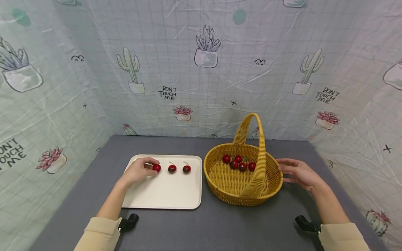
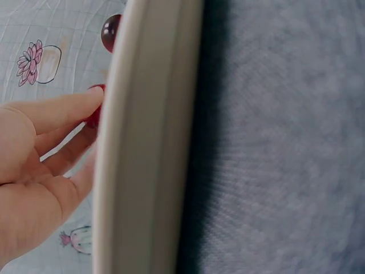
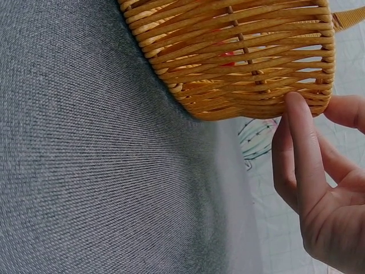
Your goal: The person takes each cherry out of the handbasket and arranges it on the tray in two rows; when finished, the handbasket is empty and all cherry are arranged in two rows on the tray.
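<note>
My left hand (image 1: 140,170) is over the left part of a white tray (image 1: 163,195), pinching a red cherry (image 1: 156,168) between thumb and fingers. Two more cherries with stems lie in a row to its right, the middle cherry (image 1: 172,169) and the right cherry (image 1: 186,169). In the left wrist view the tray's edge (image 2: 148,137) hides part of the pinched cherry. At the right, a yellow wicker basket (image 1: 220,192) with a tall handle holds several cherries. With extended fingers, my right hand (image 1: 299,173) touches the basket's right side near the rim.
Tray and basket stand side by side on a grey tabletop (image 1: 220,230). The basket's handle (image 1: 261,153) arches high over its bowl. Behind and at both sides hangs a printed cloth (image 1: 204,87) with cactus drawings.
</note>
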Action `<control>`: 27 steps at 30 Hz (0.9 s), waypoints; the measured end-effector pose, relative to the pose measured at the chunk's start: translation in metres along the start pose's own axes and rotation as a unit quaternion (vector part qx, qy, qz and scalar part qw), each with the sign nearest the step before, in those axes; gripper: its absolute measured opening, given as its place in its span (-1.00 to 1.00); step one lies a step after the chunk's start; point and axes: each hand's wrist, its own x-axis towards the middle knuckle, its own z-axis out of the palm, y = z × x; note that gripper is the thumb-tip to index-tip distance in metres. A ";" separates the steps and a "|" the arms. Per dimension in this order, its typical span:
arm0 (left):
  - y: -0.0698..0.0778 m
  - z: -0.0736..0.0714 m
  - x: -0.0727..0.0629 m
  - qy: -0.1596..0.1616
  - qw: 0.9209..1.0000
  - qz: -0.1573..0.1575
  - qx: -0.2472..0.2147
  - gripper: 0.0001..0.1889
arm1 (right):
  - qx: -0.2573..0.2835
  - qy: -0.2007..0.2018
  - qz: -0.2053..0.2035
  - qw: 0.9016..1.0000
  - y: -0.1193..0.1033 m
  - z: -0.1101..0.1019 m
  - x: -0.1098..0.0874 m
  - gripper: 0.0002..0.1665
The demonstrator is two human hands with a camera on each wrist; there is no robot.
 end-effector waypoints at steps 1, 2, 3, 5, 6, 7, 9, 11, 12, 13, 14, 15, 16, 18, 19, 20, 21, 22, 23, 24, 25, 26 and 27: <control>0.000 0.000 0.000 0.002 1.000 0.001 0.006 -0.62 | 0.001 0.000 -0.001 1.000 0.000 0.000 0.000 -0.23; 0.001 0.000 0.001 0.004 1.000 0.001 0.011 -0.62 | 0.002 0.001 -0.001 1.000 0.000 0.000 -0.001 -0.23; 0.002 0.000 0.001 0.006 1.000 0.002 0.015 -0.62 | 0.003 0.001 -0.002 1.000 0.000 0.000 -0.001 -0.23; 0.002 0.000 0.001 0.007 1.000 -0.001 0.019 -0.63 | 0.005 0.001 -0.002 1.000 0.000 0.000 -0.001 -0.24; 0.003 0.000 0.001 0.006 1.000 -0.002 0.020 -0.63 | 0.006 0.001 -0.002 1.000 0.000 0.000 -0.001 -0.24; 0.003 0.000 0.001 0.006 1.000 -0.003 0.021 -0.63 | 0.006 0.001 -0.003 1.000 0.000 0.000 -0.001 -0.24; 0.003 0.000 0.001 0.005 1.000 -0.006 0.022 -0.63 | 0.007 0.001 -0.002 1.000 0.000 0.000 -0.001 -0.23; 0.003 0.000 0.001 0.004 1.000 -0.008 0.022 -0.64 | 0.007 0.001 -0.002 1.000 0.001 0.000 0.000 -0.23; 0.003 0.000 0.001 0.004 1.000 -0.008 0.022 -0.64 | 0.007 0.002 -0.001 1.000 0.001 0.000 0.000 -0.22; 0.003 -0.001 0.001 0.002 1.000 -0.006 0.022 -0.64 | 0.007 0.002 -0.001 1.000 0.001 0.000 0.000 -0.22; 0.003 -0.001 0.001 0.001 1.000 -0.004 0.022 -0.63 | 0.006 0.002 -0.001 1.000 0.001 0.000 0.000 -0.22; 0.003 -0.001 0.002 0.001 1.000 0.000 0.022 -0.63 | 0.006 0.002 0.000 1.000 0.001 0.000 0.001 -0.22; 0.003 -0.001 0.002 0.001 1.000 0.002 0.022 -0.63 | 0.005 0.002 0.000 1.000 0.001 0.000 0.001 -0.22; 0.003 -0.002 0.002 0.000 1.000 0.005 0.023 -0.63 | 0.005 0.002 0.000 1.000 0.001 0.000 0.001 -0.21; 0.002 -0.002 0.002 -0.002 1.000 0.007 0.023 -0.63 | 0.005 0.002 0.000 1.000 0.001 0.000 0.001 -0.21; 0.002 -0.003 0.003 -0.002 1.000 0.007 0.023 -0.63 | 0.006 0.001 0.000 1.000 0.001 0.000 0.000 -0.21; 0.001 -0.003 0.003 -0.003 1.000 0.006 0.024 -0.63 | 0.007 0.001 0.000 1.000 0.000 0.000 0.000 -0.21; 0.001 -0.003 0.004 -0.004 1.000 0.006 0.024 -0.63 | 0.009 0.000 -0.001 1.000 0.000 -0.001 0.000 -0.22; 0.000 -0.004 0.004 -0.006 1.000 0.008 0.025 -0.63 | 0.011 0.000 0.000 1.000 0.000 -0.001 0.000 -0.22; 0.000 -0.004 0.005 -0.008 1.000 0.010 0.026 -0.62 | 0.012 -0.001 0.000 1.000 0.000 -0.001 0.000 -0.22; 0.000 -0.004 0.005 -0.010 1.000 0.012 0.026 -0.62 | 0.012 -0.002 0.000 1.000 0.000 -0.001 0.000 -0.22; 0.000 -0.004 0.005 -0.011 0.999 0.014 0.027 -0.61 | 0.013 -0.002 0.000 1.000 0.000 -0.001 0.000 -0.22; 0.000 -0.004 0.005 -0.012 0.999 0.015 0.028 -0.61 | 0.012 -0.001 0.000 1.000 0.000 -0.001 0.000 -0.23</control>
